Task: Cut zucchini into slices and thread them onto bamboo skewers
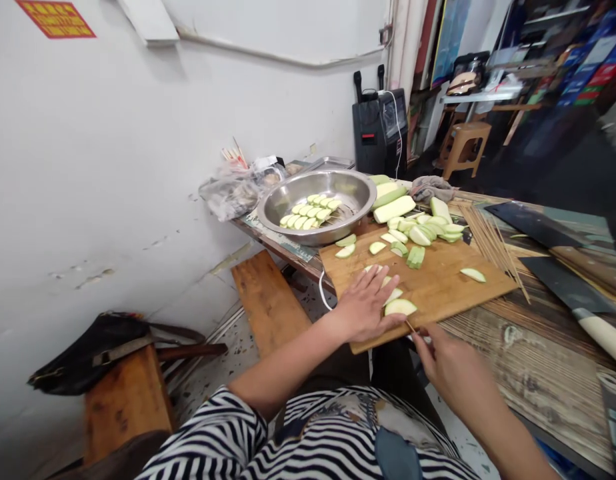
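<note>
My left hand (363, 308) lies flat, fingers stretched out, over a row of pale green zucchini slices on the wooden cutting board (448, 283). One zucchini slice (401, 307) shows beside its thumb, and others are partly covered by the fingers. At the board's near edge my right hand (445, 353) pinches a thin bamboo skewer (411, 326), whose tip points at that slice. Whether the tip has entered the slice I cannot tell. Farther back on the board is a heap of loose zucchini slices (421, 233). Skewered zucchini slices (308, 213) rest in the steel basin (315, 235).
Bamboo skewers (488, 243) lie at the board's right, with two cleavers (563, 283) beyond them. Halved zucchinis (394, 208) and a grey rag (432, 188) lie behind the board. Plastic bags (233, 197) sit by the wall. A wooden bench (268, 300) stands at the left.
</note>
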The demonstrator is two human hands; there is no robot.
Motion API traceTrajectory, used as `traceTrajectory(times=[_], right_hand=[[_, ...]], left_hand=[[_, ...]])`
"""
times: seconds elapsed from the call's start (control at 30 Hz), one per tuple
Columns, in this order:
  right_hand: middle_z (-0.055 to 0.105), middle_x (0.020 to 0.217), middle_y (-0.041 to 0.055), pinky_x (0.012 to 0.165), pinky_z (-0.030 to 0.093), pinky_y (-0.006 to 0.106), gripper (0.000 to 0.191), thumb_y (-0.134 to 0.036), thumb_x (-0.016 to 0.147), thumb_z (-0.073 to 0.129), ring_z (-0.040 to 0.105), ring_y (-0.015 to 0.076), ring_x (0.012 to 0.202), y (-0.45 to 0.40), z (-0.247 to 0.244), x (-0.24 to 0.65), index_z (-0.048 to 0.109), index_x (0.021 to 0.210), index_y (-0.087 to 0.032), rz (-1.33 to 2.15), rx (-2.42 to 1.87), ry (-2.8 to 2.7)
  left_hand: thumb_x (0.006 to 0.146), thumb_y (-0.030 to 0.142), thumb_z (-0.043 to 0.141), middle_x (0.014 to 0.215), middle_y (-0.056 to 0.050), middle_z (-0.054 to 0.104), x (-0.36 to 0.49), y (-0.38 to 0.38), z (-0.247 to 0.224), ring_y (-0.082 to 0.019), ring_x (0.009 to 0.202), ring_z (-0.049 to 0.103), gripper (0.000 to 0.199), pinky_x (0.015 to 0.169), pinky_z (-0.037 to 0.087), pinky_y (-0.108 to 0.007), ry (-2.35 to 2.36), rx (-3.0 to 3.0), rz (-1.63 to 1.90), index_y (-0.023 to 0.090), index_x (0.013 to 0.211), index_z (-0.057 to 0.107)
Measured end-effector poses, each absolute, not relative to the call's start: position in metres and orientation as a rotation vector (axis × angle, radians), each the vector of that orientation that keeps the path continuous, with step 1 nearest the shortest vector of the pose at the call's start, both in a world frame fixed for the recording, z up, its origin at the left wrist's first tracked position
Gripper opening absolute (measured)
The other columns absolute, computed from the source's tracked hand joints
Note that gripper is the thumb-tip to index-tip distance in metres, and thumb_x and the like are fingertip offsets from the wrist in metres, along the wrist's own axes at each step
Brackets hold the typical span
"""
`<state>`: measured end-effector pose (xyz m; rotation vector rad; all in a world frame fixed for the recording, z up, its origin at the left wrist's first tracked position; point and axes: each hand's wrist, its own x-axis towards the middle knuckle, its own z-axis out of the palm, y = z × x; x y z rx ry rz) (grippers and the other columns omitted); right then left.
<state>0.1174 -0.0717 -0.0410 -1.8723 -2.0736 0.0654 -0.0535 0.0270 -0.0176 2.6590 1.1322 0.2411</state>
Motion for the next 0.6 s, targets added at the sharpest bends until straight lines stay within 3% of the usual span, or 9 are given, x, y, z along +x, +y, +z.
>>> traceTrajectory(times=[0.1,0.2,0.33,0.43,0.6], right_hand=[[0.068,0.058,0.0042,0.042,0.032,0.027,0.035,-0.036,0.095,0.033,0.064,0.0223,0.046,-0.085,-0.049,0.127,0.061,0.081,-0.02,-0.043,-1.774,-2.1],[0.068,0.056,0.0044,0.04,0.033,0.027,0.041,-0.04,0.096,0.03,0.062,0.0212,0.041,-0.09,-0.058,0.133,0.063,0.085,-0.018,-0.146,-1.743,-2.058],[0.072,0.066,0.0077,0.043,0.039,0.028,0.035,-0.038,0.095,0.036,0.065,0.0215,0.047,-0.086,-0.062,0.132,0.063,0.093,-0.016,-0.141,-1.66,-2.019],[0.074,0.075,0.0096,0.047,0.044,0.03,0.029,-0.032,0.094,0.039,0.067,0.0232,0.053,-0.08,-0.061,0.129,0.064,0.094,-0.016,-0.119,-1.6,-2.011],[0.075,0.077,0.0067,0.049,0.05,0.034,0.016,-0.029,0.086,0.052,0.069,0.0247,0.056,-0.079,-0.063,0.145,0.065,0.093,-0.022,-0.066,-1.481,-1.919]], left_hand=[[0.087,0.064,0.028,0.154,-0.014,0.01,-0.055,0.025,-0.024,-0.025,0.143,0.002,0.078,0.116,0.006,-0.044,1.131,2.637,0.233,0.013,0.146,0.021],[0.09,0.058,0.029,0.154,-0.013,0.014,-0.064,0.027,-0.015,-0.023,0.143,0.005,0.073,0.116,0.01,-0.043,1.064,2.603,0.31,0.012,0.146,0.019],[0.094,0.043,0.034,0.153,-0.012,0.021,-0.095,0.027,0.002,-0.023,0.142,0.011,0.06,0.116,0.013,-0.046,1.347,2.46,0.889,0.015,0.145,0.022],[0.094,0.034,0.037,0.148,-0.012,0.033,-0.127,0.019,0.0,-0.02,0.137,0.03,0.049,0.114,0.025,-0.04,1.544,2.234,1.212,0.015,0.14,0.033],[0.091,0.032,0.044,0.141,-0.011,0.043,-0.168,0.001,-0.037,-0.021,0.123,0.048,0.048,0.1,0.045,-0.038,1.656,1.92,1.375,0.018,0.137,0.038]])
